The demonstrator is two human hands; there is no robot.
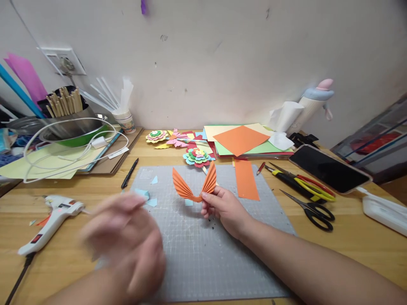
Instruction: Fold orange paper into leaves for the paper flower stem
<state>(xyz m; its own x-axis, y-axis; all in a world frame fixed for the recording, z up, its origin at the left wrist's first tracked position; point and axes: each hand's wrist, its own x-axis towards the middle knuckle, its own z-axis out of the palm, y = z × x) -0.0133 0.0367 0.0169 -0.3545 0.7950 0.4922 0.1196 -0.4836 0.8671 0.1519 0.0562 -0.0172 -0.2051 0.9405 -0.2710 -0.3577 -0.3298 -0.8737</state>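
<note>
Between the thumb and fingers of my right hand is a pleated orange paper fan, pinched near its folded middle. Its two fluted ends rise in a V above the grey cutting mat. My left hand is raised over the left part of the mat, apart from the paper and smeared by motion, so its finger pose is unclear. Small light-blue paper scraps lie just beyond it. A white hot glue gun rests on the table to its left.
Layered paper flowers and stacked coloured sheets lie at the back. An orange strip is on the mat. Black scissors, pliers and a phone sit at right. A black pen lies at left.
</note>
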